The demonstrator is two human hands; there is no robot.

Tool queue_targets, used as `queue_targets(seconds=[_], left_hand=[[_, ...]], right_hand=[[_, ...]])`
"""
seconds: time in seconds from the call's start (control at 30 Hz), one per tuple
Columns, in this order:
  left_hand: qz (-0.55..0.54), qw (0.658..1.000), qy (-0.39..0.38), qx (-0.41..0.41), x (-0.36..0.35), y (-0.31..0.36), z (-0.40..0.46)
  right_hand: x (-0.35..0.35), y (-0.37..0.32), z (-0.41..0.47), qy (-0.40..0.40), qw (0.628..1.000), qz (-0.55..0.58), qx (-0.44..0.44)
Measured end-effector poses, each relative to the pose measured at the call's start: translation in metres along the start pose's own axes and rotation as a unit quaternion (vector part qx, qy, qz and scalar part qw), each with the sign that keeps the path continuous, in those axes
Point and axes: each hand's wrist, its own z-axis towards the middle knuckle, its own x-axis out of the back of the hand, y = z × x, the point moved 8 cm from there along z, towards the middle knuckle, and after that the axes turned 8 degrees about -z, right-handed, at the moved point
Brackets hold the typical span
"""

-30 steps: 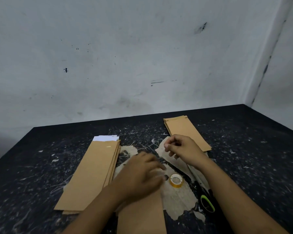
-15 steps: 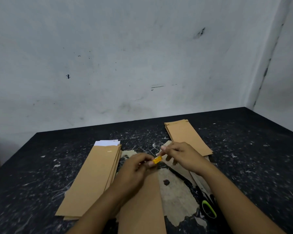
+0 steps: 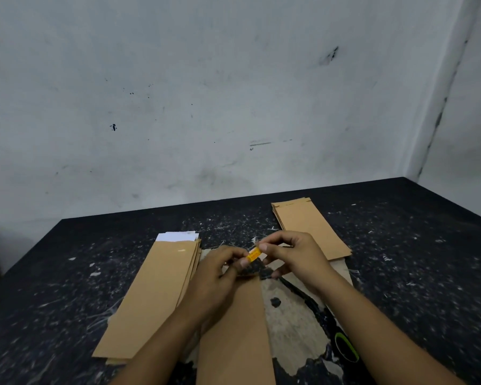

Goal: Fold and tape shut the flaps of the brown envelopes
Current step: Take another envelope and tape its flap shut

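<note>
On the dark desk [image 3: 67, 273] a stack of envelopes [image 3: 150, 295] lay at the left. The left hand [image 3: 217, 276] and right hand [image 3: 295, 257], fingers curled, both pinched the yellow tape roll [image 3: 253, 254] above the middle envelope [image 3: 235, 337]. Another stack [image 3: 311, 229] lay right.

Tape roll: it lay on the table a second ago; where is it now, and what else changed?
The left hand picked the tape roll up off the table; the right hand closed in, and both now pinch it above the middle envelope. Both envelope stacks and the scissors stayed put.
</note>
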Motion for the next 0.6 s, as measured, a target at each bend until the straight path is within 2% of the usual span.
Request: queue_targets(seconds=[0.17, 0.33, 0.43, 0.6], left_hand=[[0.007, 0.998, 0.069, 0.009, 0.010, 0.003, -0.002], [-0.009, 0.998, -0.024, -0.060, -0.002, 0.026, -0.007], [-0.060, 0.998, -0.019, -0.017, -0.001, 0.017, -0.006], [-0.050, 0.998, 0.033, 0.037, 0.004, -0.001, -0.004]], right_hand=[[0.015, 0.006, 0.002, 0.077, 0.996, 0.020, -0.052], [0.021, 0.010, 0.004, 0.075, 0.995, 0.008, -0.062], [0.027, 0.010, 0.006, 0.073, 0.995, 0.002, -0.063], [0.036, 0.006, 0.007, 0.096, 0.994, -0.032, -0.042]])
